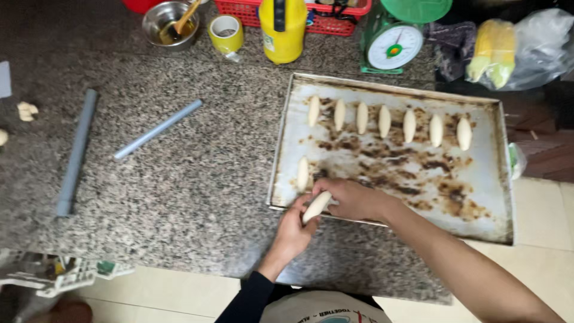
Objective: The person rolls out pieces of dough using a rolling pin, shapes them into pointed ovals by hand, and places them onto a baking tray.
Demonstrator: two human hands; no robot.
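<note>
Far left on the speckled stone desk: small bits of dough near the edge. Next to them, a long grey pipe, lying almost straight from far to near. A bit to the right, a thinner grey rod, tilted, well apart from the pipe.

At the far side of the desk: a metal bowl with a spoon in it, then a roll of yellow tape, then a yellow bottle in front of a red basket.

Near the middle, at the near edge: the left hand, with a dark sleeve, curled around the lower end of a long piece of dough. Just beside it, the right hand, bare arm, fingers bent over the top end of the same dough piece. Both hands closed on it, holding it right at the near left rim of the baking tray.

On the tray, old and stained brown: one dough piece on the left side, just beyond the hands, and a row of seven dough pieces along the far side, side by side but apart.

Beyond the tray: a green kitchen scale with a round white dial. Far right: a clear bag with yellow corn in it.
</note>
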